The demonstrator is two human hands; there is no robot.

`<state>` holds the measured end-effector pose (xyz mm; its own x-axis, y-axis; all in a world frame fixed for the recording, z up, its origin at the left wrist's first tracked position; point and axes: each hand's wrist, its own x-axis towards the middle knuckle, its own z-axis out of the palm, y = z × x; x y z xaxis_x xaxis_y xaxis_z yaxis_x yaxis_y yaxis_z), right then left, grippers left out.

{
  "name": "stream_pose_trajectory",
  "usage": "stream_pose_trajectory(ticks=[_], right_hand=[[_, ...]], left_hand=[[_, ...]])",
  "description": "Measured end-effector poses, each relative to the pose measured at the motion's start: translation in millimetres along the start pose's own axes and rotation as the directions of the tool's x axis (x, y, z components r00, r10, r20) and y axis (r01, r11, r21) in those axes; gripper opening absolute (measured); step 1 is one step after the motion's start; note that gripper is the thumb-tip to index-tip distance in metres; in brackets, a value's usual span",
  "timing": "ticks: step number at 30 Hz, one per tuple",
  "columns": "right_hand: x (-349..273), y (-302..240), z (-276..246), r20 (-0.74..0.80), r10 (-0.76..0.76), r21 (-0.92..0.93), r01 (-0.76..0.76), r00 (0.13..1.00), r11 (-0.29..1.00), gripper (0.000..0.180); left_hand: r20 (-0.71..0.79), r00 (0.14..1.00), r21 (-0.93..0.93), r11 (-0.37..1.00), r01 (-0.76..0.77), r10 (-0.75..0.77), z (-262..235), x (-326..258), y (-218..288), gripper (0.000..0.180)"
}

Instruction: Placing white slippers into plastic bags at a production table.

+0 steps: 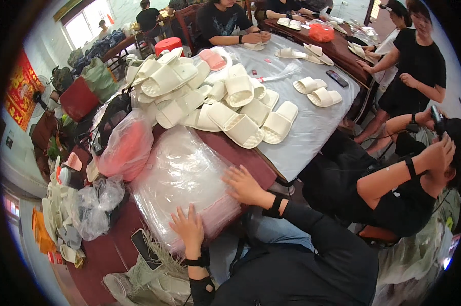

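Note:
A stack of clear plastic bags [182, 176] lies in front of me on the dark red tabletop. My left hand [188, 229] rests on its near edge, fingers spread, holding nothing. On the right side of the stack lies my right hand [245, 186], also flat with the fingers apart. Beyond the stack is a heap of cream slide slippers [177, 81], several of them overlapping. One pink slipper [213, 59] sits among them.
A pink-filled plastic bag [127, 145] and a crumpled clear bag [99, 206] stand at the left. A phone [145, 249] lies near my left forearm. A person in black [388, 199] sits close at my right. Another phone [337, 78] lies on the pale table cover [304, 130].

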<state>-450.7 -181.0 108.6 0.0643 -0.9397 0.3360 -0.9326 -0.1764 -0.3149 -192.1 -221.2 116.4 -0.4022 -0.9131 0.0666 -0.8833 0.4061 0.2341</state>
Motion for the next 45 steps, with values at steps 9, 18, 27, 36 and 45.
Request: stream_pose_trajectory(ticks=[9,18,27,36,45], right_hand=[[58.2,145.1,-70.9,-0.401,0.238,-0.387,-0.399,0.884,0.831,0.041],[59.6,217.2,-73.4,-0.309,0.654,-0.099,-0.707,0.691,0.700,0.042],[26.5,167.5,-90.2,-0.092,0.651,0.045,-0.650,0.753,0.759,0.064],[37.5,120.4,-93.2,0.012,0.265,0.046,-0.265,0.964,0.963,0.058],[57.7,119.7,-100.1,0.358,0.408,0.018,-0.443,0.840,0.896,0.060]], left_hand=[[-0.104,0.994,0.054,0.998,-0.016,0.021,9.7,-5.5,1.3,0.050],[-0.160,0.987,0.070,0.997,-0.015,0.027,15.5,-9.9,2.7,0.052],[-0.181,0.983,0.074,0.997,-0.014,0.027,14.5,-9.6,2.7,0.051],[-0.188,0.982,0.070,0.997,-0.021,0.034,14.5,-4.5,5.1,0.051],[-0.205,0.979,0.047,0.999,-0.005,0.014,8.7,-12.5,-1.1,0.050]])
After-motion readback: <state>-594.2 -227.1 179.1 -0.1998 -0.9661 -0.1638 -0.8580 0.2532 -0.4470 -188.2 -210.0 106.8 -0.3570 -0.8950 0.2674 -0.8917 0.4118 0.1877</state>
